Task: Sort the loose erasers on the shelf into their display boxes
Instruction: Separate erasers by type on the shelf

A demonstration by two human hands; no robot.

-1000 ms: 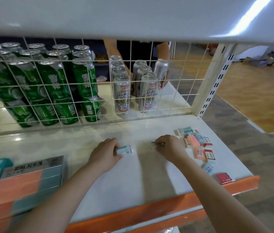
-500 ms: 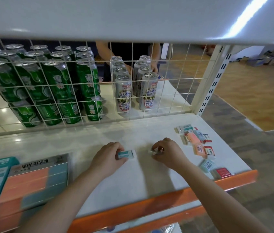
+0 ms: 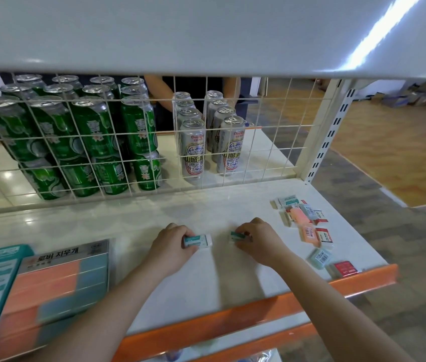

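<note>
Right now both hands work low over the white shelf [image 3: 206,278]. Left hand [image 3: 171,248] has its fingers curled round a teal-and-white eraser [image 3: 197,240]; right hand [image 3: 257,240] pinches another teal eraser [image 3: 237,235]. Loose erasers [image 3: 307,226] lie scattered near the shelf's right end, well apart from the display boxes [image 3: 50,283] at the left. Green cans [image 3: 89,131] stand behind the wire grid.
</note>
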